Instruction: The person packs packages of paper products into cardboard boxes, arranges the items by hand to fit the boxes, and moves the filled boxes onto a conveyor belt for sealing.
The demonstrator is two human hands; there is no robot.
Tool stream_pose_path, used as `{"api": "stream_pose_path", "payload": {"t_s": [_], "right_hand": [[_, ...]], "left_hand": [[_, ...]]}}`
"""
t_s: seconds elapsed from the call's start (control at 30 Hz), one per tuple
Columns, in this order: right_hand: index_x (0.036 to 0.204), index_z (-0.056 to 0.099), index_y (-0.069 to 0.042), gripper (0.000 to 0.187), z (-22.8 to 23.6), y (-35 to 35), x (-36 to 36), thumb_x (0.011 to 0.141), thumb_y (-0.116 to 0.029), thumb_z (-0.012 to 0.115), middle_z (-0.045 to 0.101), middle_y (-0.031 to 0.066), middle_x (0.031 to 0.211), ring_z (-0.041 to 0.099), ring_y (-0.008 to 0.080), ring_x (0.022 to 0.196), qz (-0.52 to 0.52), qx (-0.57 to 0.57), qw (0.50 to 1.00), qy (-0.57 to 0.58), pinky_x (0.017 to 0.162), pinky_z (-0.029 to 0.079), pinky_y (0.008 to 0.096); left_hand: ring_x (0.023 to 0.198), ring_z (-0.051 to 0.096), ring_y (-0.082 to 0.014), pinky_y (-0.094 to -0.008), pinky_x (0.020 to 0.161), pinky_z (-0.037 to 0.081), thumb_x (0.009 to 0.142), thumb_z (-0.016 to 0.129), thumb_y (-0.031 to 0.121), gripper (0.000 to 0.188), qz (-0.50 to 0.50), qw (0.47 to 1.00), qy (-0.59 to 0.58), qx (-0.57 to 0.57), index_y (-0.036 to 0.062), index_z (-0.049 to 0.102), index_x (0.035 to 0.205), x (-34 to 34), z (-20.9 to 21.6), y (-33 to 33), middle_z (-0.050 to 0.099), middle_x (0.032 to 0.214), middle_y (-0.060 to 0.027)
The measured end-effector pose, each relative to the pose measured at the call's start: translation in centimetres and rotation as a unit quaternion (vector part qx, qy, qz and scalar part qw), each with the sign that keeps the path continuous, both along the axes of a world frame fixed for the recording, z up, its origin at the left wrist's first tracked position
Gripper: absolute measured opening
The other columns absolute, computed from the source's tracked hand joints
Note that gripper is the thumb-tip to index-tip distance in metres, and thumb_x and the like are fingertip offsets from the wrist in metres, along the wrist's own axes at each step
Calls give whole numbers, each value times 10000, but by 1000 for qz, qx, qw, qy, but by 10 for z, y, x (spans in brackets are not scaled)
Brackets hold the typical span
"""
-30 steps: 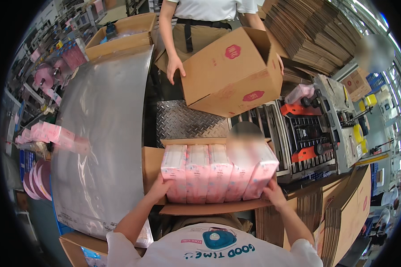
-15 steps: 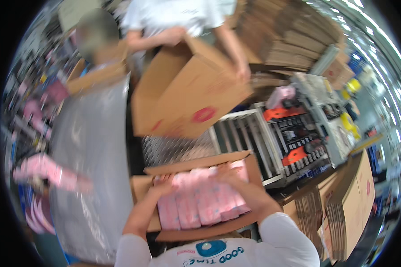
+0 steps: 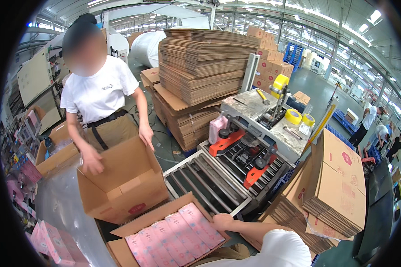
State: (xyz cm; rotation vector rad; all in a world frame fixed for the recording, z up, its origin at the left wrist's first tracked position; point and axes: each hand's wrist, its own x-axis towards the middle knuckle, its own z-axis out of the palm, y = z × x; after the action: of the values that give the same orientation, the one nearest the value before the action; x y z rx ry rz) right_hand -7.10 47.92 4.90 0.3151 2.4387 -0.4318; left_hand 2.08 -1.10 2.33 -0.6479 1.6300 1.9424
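In front of me stands an open cardboard box (image 3: 200, 203), filled with a row of pink printed packs (image 3: 176, 236). My right hand (image 3: 223, 221) is at the box's right edge, its fingers curled over the cardboard rim. I cannot see my left hand or forearm. Just beyond, a co-worker's hands are at a second open cardboard box (image 3: 136, 196), whose visible inside holds no packs. One of their hands rests on its far right edge; the other, blurred, is over its left side.
A roller conveyor (image 3: 205, 180) leads right to a taping machine (image 3: 245, 155) with orange guides. Flattened cartons (image 3: 205, 66) are stacked behind, and more cartons (image 3: 338, 178) lean at right. A grey metal surface (image 3: 53, 200) and pink packs (image 3: 53, 242) are at left.
My view has swung up and right. Both my hands were on the packs; now my right is on the box edge and my left is out of sight. The co-worker's box has come down beside mine.
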Motion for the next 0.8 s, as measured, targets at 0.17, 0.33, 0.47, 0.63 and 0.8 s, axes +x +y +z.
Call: {"api": "stream_pose_path", "payload": {"t_s": [0.17,0.33,0.47,0.63,0.8], "right_hand": [[869,700,-81,336,-2,37,-38,792,-349,512,670,161,896,651,319,875,71,79,990,90,764,517,420],[842,701,-48,398,32,89,-22,816,-391,499,671,166,897,643,334,898,17,114,987,107,791,512,421],[1350,333,39,713,32,82,-9,827,-401,538,261,247,1437,431,332,1242,-41,85,993,67,984,399,393],[1418,78,53,994,-47,61,-20,787,-561,541,11,273,1483,81,386,1379,166,-36,968,185,1112,138,432],[1416,46,57,1058,-40,33,-22,763,-619,532,43,277,1478,20,385,1386,303,55,951,22,1115,61,480]], "left_hand": [[1230,432,-197,-384,971,391,912,518,318,454,155,978,-38,134,78,482,1295,24,-12,31,500,1312,-66],[1219,415,-378,-379,1030,328,838,596,203,604,-222,935,146,-237,-35,344,1333,-11,16,76,435,1322,-213],[1329,279,-295,-367,1074,255,825,629,202,700,-32,856,179,-484,-24,271,1382,-60,-19,41,285,1439,-197],[1374,140,-337,-384,1103,176,827,628,297,831,-199,918,315,-133,-31,144,1418,-85,0,124,114,1487,-226],[1368,56,-428,-510,1097,104,795,594,525,928,-530,636,324,-459,32,138,1437,-86,-54,180,39,1498,-215]]}}
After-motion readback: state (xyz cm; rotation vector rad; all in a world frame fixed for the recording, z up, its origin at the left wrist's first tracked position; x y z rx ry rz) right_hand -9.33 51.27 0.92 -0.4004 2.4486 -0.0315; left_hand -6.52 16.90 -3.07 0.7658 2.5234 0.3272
